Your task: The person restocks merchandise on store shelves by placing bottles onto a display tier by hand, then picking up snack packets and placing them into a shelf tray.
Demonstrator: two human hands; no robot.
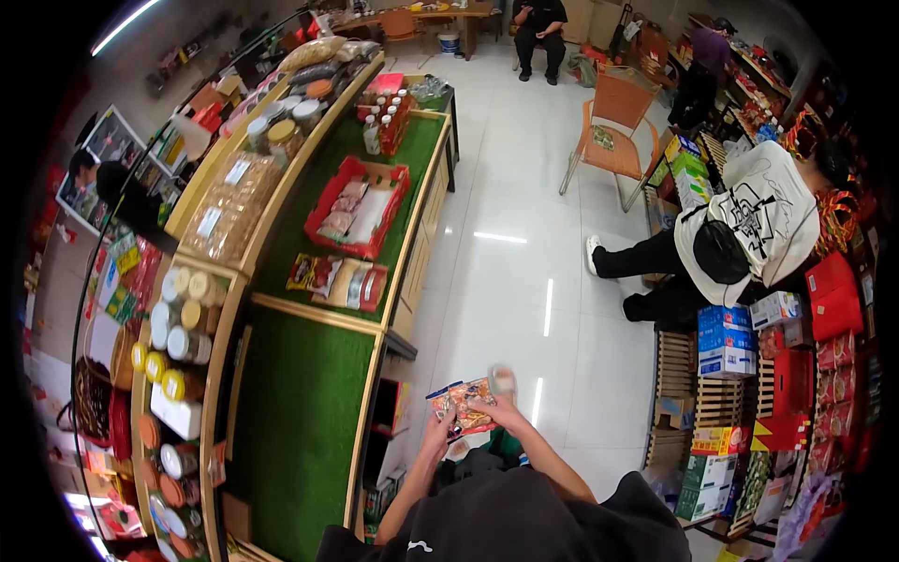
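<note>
Both of my hands are in front of my body over the white tiled floor, holding colourful printed food packets [473,392]. My left hand [438,430] grips the packets at their lower left, its fingers closed on them. On the right side, my right hand [498,410] is closed on the same packets. A small blurred pale item [503,378] shows just above my right hand; what it is I cannot make out. The shelf with green matting [300,412] stands to the left of my hands.
A red tray [360,208] and several packets [339,282] lie on the green shelf. Jars line the upper shelf [220,403]. An orange chair [613,131] stands ahead. A person in white [749,215] bends over the right racks; other people are farther off. Boxes [707,487] stack at right.
</note>
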